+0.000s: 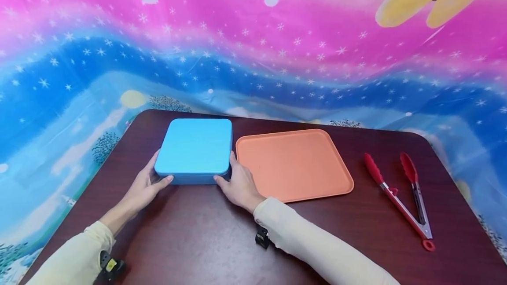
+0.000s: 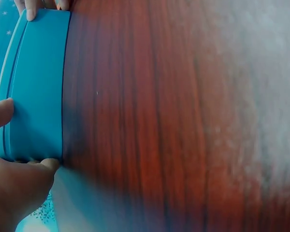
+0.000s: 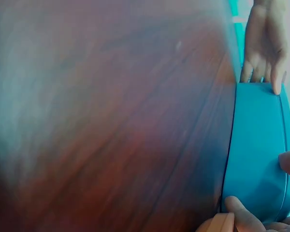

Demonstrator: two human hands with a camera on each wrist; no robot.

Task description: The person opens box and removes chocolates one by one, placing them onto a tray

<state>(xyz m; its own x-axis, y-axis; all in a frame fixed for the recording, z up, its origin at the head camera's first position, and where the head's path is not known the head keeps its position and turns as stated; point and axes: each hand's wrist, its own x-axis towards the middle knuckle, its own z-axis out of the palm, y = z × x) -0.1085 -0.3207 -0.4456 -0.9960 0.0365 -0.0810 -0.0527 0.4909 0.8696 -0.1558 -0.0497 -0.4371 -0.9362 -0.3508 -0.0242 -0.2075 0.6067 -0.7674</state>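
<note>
A light-blue lidded box (image 1: 194,144) lies flat on the dark table, its lid on. My left hand (image 1: 144,184) grips the left side near the front corner, thumb on the front face. On the opposite side my right hand (image 1: 239,186) holds the right front corner, its thumb also against the front. Both wrist views show the box's front face (image 2: 38,72) with fingers around its two ends. The far fingers under and behind the box are partly hidden. Just right of my right hand lies an orange tray (image 1: 297,166).
Red-tipped metal tongs (image 1: 372,168) lie spread on the right part of the brown wooden table (image 1: 198,236). A colourful printed cloth (image 1: 237,34) hangs behind and beside the table's edges. The box stands close to the tray's left rim.
</note>
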